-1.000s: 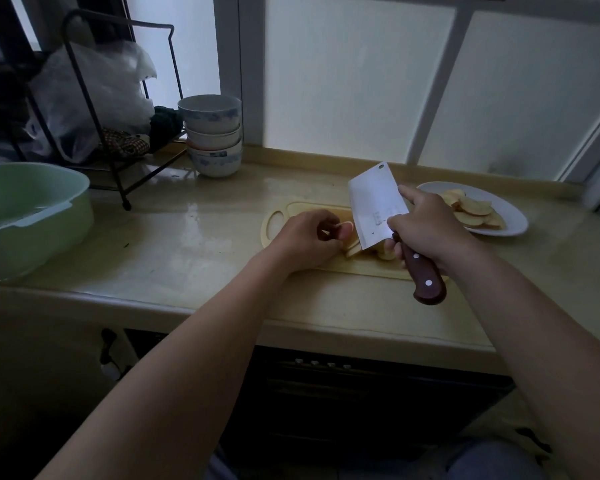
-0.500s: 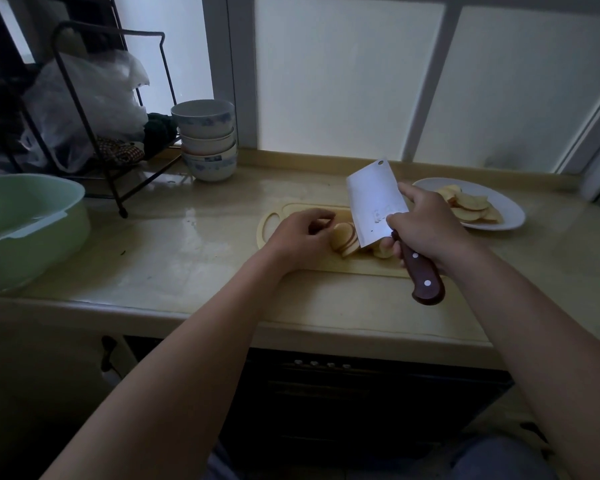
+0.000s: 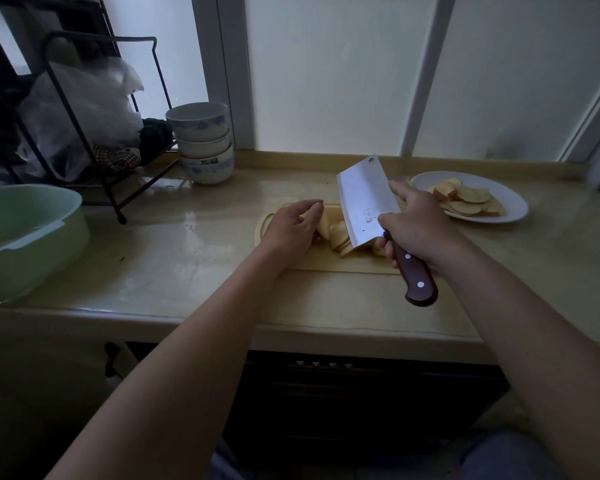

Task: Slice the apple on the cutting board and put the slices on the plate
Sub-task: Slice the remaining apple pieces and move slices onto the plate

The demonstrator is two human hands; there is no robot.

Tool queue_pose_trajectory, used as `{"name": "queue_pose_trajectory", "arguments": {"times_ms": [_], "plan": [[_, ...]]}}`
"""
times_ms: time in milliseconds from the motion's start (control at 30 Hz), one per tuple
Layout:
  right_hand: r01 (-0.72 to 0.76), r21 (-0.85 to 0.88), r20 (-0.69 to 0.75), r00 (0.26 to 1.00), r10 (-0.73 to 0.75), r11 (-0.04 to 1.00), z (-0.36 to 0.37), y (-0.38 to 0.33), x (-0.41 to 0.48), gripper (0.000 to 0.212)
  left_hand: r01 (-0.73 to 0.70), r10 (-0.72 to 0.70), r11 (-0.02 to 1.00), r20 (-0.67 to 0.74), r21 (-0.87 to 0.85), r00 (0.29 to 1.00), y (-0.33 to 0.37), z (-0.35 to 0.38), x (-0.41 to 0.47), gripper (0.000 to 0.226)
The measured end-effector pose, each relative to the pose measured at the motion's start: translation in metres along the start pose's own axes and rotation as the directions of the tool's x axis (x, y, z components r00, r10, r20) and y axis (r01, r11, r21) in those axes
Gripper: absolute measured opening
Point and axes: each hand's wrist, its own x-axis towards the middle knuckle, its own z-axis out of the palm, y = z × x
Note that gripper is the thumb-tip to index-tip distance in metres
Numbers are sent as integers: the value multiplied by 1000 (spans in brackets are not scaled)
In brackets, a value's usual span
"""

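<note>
Pale-yellow cutting board (image 3: pixel 326 262), white plate (image 3: pixel 515 199) — cleaver handle (image 3: pixel 417 281) reddish-brown, bowls (image 3: pixel 203 147) blue-patterned

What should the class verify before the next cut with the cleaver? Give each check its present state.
1. Right hand grips the cleaver by its handle: ok.
2. Left hand holds the apple piece steady: ok.
3. Left fingertips tucked back from the cleaver: cannot tell.
4. Cutting board lies flat on the counter: ok.
5. Plate, with slices on it, has room left: ok.
</note>
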Motion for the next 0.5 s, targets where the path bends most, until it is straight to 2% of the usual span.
{"name": "queue_pose_trajectory", "arguments": {"times_ms": [100, 200, 267, 367, 500], "plan": [[2, 1, -3, 1000, -2, 1000, -1, 1, -1, 68, 36, -36, 999, 3, 1, 999, 1, -2, 1, 37], [4, -3, 4, 1000, -4, 1000, -3, 2, 0, 67, 131, -129, 991, 67, -25, 989, 3, -6, 4, 43], [10, -13, 7, 1000, -10, 1000, -3, 2, 0, 68, 201, -190, 976, 123, -83, 974, 8, -12, 6, 34], [36, -36, 16, 999, -36, 999, -2, 2, -1, 64, 297, -274, 951, 205, -91, 940, 16, -24, 13, 19], [71, -103, 35, 997, -68, 992, 2, 1, 2, 73, 428, -406, 904, 307, -4, 861, 24, -34, 19, 20]]}}
